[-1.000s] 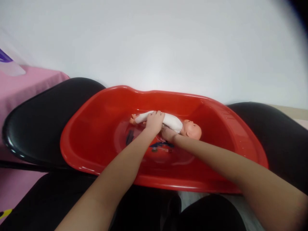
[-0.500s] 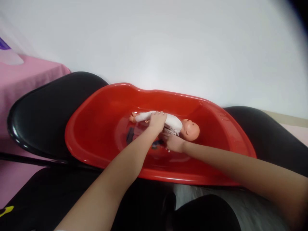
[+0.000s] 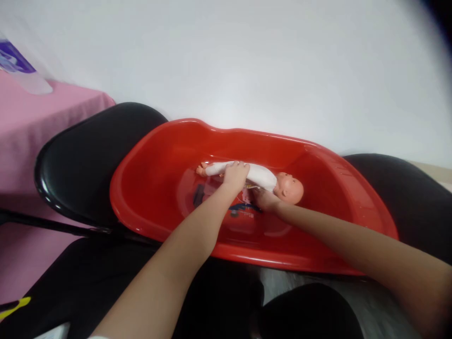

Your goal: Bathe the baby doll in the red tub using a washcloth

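- Over the last half second the right hand [image 3: 265,198] has moved back in against the near side of the doll [image 3: 262,176], at about 5 o'clock from its middle; its fingers are mostly hidden, so I cannot tell how open they are or what they hold.
- The left hand [image 3: 236,173] has stayed across the doll's white body, fingers together and bent over the top; whether it grips or merely rests I cannot tell.
- The doll lies on its back in the red tub [image 3: 139,202], head toward 4 o'clock, other end toward 9. Its place has barely changed, so I judge the left hand steadies it while the right does the moving.
- Black seats flank the tub: one [image 3: 84,165] at 9 o'clock, another [image 3: 411,202] at 3.
- A pink-covered worktop [image 3: 52,110] with a purple-and-white container [image 3: 19,59] stands at 10.
- The pale wall [image 3: 229,61] closes off 12 o'clock.
- Both forearms cross the near rim, and the left hand covers the doll's middle.
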`<action>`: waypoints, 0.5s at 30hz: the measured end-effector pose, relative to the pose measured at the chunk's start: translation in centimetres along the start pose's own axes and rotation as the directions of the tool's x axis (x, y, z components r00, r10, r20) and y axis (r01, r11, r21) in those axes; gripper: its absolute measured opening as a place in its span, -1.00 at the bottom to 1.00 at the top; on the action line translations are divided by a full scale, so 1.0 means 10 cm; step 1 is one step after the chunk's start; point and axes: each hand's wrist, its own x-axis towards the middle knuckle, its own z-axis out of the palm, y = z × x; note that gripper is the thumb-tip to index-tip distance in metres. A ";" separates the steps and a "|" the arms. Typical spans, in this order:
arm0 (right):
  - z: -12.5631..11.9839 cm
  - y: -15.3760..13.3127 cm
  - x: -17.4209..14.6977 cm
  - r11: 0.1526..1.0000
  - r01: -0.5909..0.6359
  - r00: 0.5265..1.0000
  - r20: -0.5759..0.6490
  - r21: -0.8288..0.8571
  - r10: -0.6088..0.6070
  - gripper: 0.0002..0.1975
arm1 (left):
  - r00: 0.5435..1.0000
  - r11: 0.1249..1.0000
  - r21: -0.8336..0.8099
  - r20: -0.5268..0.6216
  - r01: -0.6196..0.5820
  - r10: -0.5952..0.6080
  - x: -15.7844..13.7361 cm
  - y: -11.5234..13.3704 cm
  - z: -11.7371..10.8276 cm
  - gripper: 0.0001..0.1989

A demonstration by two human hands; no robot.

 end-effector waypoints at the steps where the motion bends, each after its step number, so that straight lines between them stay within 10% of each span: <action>1: 0.03 -0.01 -0.11 0.999 -0.029 1.000 0.004 -0.021 0.029 -0.62 | 1.000 1.000 0.002 -0.003 0.004 -0.004 0.00 0.00 0.01 -0.76; 5: -0.06 0.03 -0.41 0.998 -0.054 0.996 0.075 -0.036 0.056 -0.67 | 1.000 1.000 0.012 0.005 0.014 -0.015 -0.02 -0.01 0.02 -0.73; 11: -0.41 -0.31 -0.19 0.880 0.446 0.893 0.143 -0.162 -0.427 -0.70 | 1.000 0.999 0.034 -0.008 0.003 -0.003 -0.02 -0.03 0.07 -0.72; 15: -0.46 -0.37 0.03 0.822 0.479 0.875 0.092 -0.309 -0.476 -0.70 | 1.000 0.999 0.033 0.003 -0.003 0.002 -0.02 -0.04 0.07 -0.73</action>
